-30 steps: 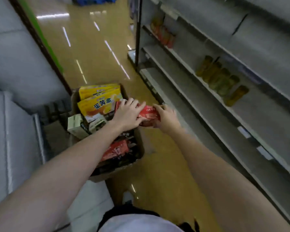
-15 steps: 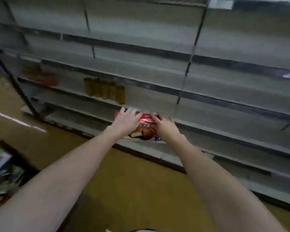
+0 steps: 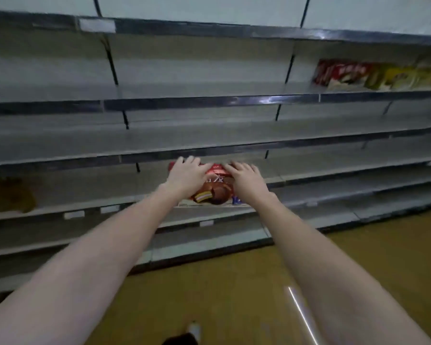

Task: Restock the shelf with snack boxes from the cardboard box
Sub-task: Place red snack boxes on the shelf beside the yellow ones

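Single view, head-worn wide-angle camera: looks forward and down along both outstretched forearms at a run of grey shelving (image 3: 234, 143) that fills the frame from 9 through 12 to 3 o'clock. Near range: hands reach the shelf just above frame centre, and tan floor (image 3: 234, 282) lies toward 6 o'clock. Shelf lines bow from lens distortion; picture blurred.

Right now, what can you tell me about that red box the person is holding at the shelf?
The red snack box is flat, looks like printed cardboard, with white characters and a picture of a brown layered cake on its face. It tilts with its face toward the camera, at a low shelf. The left hand and right hand lie over its upper corners, fingers over the top edge. Its lower edge seems near the shelf's front lip.
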Action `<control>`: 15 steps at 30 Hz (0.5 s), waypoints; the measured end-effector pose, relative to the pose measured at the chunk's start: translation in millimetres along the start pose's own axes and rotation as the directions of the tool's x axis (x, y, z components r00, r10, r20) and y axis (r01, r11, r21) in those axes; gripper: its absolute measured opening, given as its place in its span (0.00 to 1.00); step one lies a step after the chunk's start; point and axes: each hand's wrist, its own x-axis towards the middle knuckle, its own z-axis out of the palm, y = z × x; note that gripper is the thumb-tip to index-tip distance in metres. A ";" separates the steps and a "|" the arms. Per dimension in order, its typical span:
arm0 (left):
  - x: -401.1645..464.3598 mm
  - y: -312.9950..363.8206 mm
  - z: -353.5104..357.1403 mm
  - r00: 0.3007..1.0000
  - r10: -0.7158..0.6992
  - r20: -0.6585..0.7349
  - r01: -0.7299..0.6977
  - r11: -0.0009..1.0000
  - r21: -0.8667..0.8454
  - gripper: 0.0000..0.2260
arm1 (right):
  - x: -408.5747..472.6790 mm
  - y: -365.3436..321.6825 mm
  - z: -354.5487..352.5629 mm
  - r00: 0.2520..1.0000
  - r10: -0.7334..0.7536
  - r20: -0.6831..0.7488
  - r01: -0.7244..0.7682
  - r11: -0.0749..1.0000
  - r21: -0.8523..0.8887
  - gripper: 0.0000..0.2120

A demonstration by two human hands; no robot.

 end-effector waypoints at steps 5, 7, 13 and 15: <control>82.3 58.8 -5.2 0.990 0.123 -0.075 -0.124 0.992 -0.005 0.23 | 2.7 92.7 -6.9 0.989 0.123 -0.079 -0.123 0.992 0.001 0.23; 120.3 79.5 -10.6 0.979 0.177 -0.106 -0.182 0.982 -0.044 0.24 | 6.4 129.5 -13.3 0.980 0.162 -0.115 -0.163 0.987 0.000 0.22; 264.2 136.3 -36.1 0.930 0.308 -0.201 -0.324 0.945 -0.053 0.21 | 51.3 251.2 -38.7 0.938 0.246 -0.243 -0.260 0.965 -0.028 0.23; 313.0 149.6 -41.5 0.927 0.300 -0.226 -0.322 0.944 -0.066 0.20 | 74.0 288.4 -49.9 0.927 0.261 -0.269 -0.282 0.958 -0.043 0.24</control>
